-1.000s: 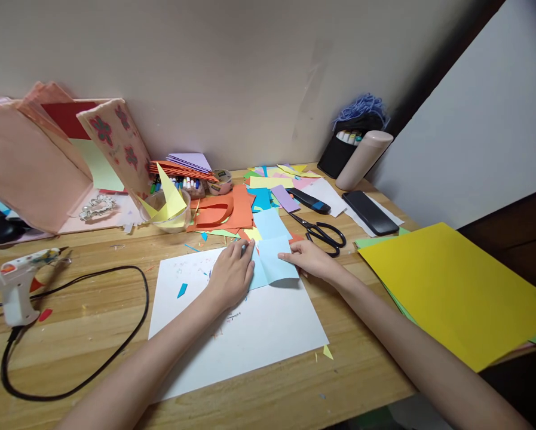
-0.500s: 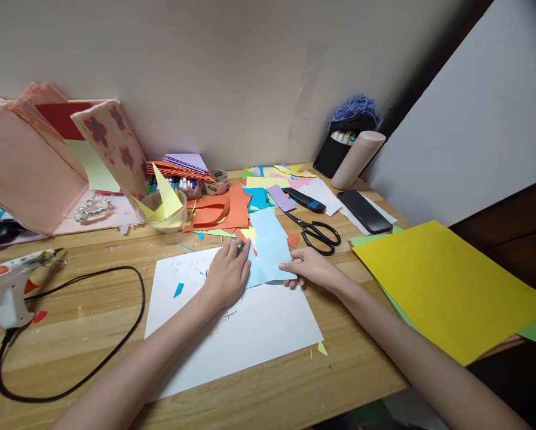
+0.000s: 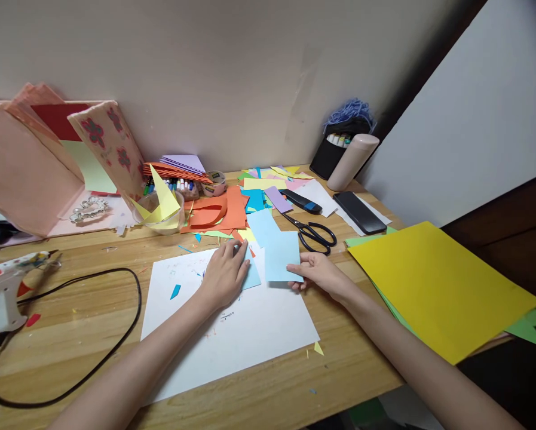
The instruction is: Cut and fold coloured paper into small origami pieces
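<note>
My right hand (image 3: 319,273) pinches the lower right corner of a light blue paper rectangle (image 3: 282,255) and holds it a little above a white sheet (image 3: 250,334). My left hand (image 3: 225,275) lies flat, fingers together, pressing on a second light blue piece (image 3: 251,276) on the same white sheet. A gap of white shows between the two blue pieces. Another light blue strip (image 3: 262,226) lies just behind them.
Black scissors (image 3: 312,233), a utility knife (image 3: 302,201) and a phone (image 3: 360,212) lie behind my right hand. A large yellow sheet (image 3: 433,280) covers the table's right end. Coloured paper scraps (image 3: 223,209) pile at the back. A glue gun (image 3: 3,289) and its black cord (image 3: 92,358) lie left.
The light blue paper has come apart into two pieces. My right hand has drawn its piece to the right, while my left hand stays pressing on the other.
</note>
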`<move>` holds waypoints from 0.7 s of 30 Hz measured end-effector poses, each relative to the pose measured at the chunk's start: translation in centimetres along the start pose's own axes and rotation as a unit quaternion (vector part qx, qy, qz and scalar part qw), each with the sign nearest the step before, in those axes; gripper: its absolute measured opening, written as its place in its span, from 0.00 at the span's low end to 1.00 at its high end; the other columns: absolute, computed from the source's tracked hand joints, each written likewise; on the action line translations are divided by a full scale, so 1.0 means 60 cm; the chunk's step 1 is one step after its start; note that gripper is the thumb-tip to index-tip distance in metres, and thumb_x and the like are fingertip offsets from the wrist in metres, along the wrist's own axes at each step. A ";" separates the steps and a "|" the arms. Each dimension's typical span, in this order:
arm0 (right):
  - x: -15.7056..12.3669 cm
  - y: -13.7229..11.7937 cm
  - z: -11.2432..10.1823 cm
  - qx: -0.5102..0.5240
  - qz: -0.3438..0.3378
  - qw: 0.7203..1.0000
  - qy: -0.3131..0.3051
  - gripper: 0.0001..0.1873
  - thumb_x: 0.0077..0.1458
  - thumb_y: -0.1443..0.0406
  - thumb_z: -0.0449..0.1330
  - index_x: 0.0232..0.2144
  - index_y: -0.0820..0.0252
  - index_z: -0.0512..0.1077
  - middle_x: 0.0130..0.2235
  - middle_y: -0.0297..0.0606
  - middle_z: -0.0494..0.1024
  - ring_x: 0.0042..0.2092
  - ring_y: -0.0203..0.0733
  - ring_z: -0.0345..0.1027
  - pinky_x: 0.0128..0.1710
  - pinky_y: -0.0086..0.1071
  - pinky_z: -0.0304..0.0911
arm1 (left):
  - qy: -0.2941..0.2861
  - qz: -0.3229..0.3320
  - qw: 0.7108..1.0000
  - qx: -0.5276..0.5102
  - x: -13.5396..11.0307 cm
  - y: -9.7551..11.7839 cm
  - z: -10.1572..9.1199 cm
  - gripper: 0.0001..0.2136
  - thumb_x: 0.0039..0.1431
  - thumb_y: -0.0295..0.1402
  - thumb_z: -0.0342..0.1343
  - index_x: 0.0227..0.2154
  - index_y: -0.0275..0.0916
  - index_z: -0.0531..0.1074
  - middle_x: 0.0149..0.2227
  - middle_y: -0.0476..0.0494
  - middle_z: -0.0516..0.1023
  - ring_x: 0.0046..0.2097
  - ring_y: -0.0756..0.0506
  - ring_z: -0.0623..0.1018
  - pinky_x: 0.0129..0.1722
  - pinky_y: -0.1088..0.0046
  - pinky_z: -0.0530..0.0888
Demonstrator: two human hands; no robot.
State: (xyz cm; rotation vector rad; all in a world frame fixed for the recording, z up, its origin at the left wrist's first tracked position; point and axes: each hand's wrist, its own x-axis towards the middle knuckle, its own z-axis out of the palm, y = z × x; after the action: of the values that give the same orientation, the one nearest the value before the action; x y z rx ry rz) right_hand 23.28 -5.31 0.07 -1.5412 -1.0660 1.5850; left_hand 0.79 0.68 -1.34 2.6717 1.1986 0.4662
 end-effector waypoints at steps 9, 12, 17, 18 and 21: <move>0.054 -0.027 0.070 -0.038 -0.110 0.992 -0.037 0.16 0.49 0.53 0.57 0.28 0.62 0.66 0.19 0.28 0.67 0.24 0.36 0.69 0.28 0.30 0.68 | 0.021 -0.111 0.915 -0.386 -0.007 -0.007 -0.029 0.19 0.62 0.42 0.37 0.31 0.37 0.69 0.34 0.43 0.71 0.38 0.45 0.69 0.40 0.69 0.67; 0.059 -0.031 0.088 -0.115 -0.228 0.964 0.078 0.14 0.54 0.57 0.52 0.37 0.61 0.69 0.32 0.37 0.74 0.35 0.39 0.70 0.33 0.29 0.67 | -0.001 -0.178 0.859 -0.480 -0.005 -0.013 -0.022 0.18 0.58 0.46 0.42 0.24 0.36 0.66 0.27 0.47 0.68 0.32 0.47 0.68 0.35 0.70 0.68; 0.059 -0.021 0.096 -0.254 -0.359 0.885 0.151 0.20 0.59 0.65 0.46 0.53 0.54 0.61 0.50 0.42 0.70 0.47 0.43 0.66 0.43 0.34 0.65 | -0.052 -0.191 0.794 -0.575 -0.003 -0.007 -0.019 0.19 0.55 0.48 0.46 0.19 0.37 0.61 0.23 0.49 0.63 0.29 0.49 0.67 0.35 0.71 0.70; 0.060 -0.018 0.094 -0.284 -0.378 0.868 0.149 0.22 0.59 0.67 0.45 0.56 0.52 0.57 0.52 0.41 0.68 0.50 0.43 0.64 0.46 0.35 0.64 | -0.060 -0.191 0.786 -0.585 -0.002 -0.006 -0.019 0.19 0.54 0.48 0.47 0.19 0.37 0.61 0.23 0.50 0.63 0.28 0.50 0.68 0.36 0.71 0.70; 0.065 -0.012 0.088 -0.362 -0.417 0.826 0.114 0.29 0.58 0.73 0.41 0.60 0.49 0.46 0.57 0.36 0.63 0.56 0.40 0.58 0.53 0.37 0.58 | -0.083 -0.188 0.760 -0.616 -0.001 -0.006 -0.018 0.18 0.54 0.47 0.48 0.21 0.36 0.64 0.24 0.48 0.66 0.29 0.49 0.70 0.38 0.69 0.71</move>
State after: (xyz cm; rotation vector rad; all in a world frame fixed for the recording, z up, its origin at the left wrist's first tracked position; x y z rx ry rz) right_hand 17.71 -2.03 -1.21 -1.3110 -1.9700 0.3761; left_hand 0.12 0.89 -0.45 1.2677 0.8316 0.6194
